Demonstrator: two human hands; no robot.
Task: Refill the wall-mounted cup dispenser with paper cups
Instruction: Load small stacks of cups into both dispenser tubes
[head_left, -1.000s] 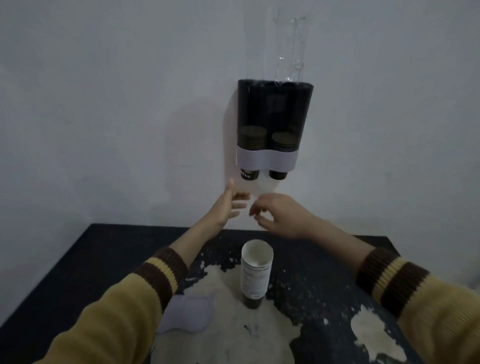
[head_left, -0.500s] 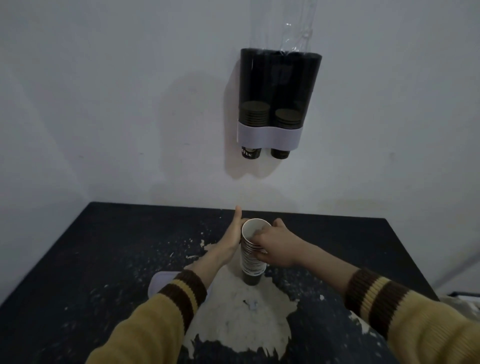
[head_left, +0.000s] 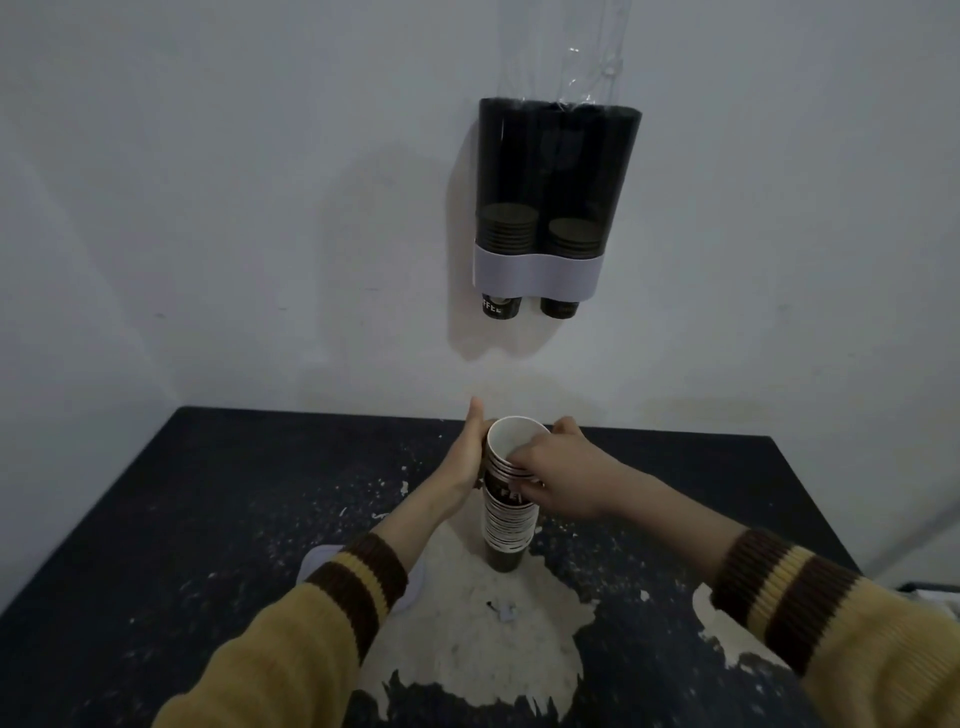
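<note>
**Both hands on the cup stack**

My left hand (head_left: 460, 460) wraps the left side of the tall stack of white paper cups (head_left: 511, 525) with dark striped print. Its thumb points up beside the top rim and its fingers curl behind the stack. My right hand (head_left: 563, 480) grips the same stack from the right, fingers curled round the uppermost rims. The stack stands upright, mouth up, on the black counter (head_left: 182, 493). It sits on a pale worn patch (head_left: 467, 639), about midway between the left and right edges and nearer the back edge than the front. Whether the upper cups are lifted off the rest I cannot tell.

On the white wall (head_left: 208, 208) above the counter's back edge hangs the black twin-tube cup dispenser (head_left: 556, 166), with a pale grey band across its lower part. Each tube holds a short pile of cups low down, and a dark cup bottom pokes out below each. A crumpled clear plastic wrapper (head_left: 571, 47) rises from its top. A flat pale oval object (head_left: 319, 558) lies on the counter, partly under my mustard left sleeve (head_left: 337, 603).
</note>
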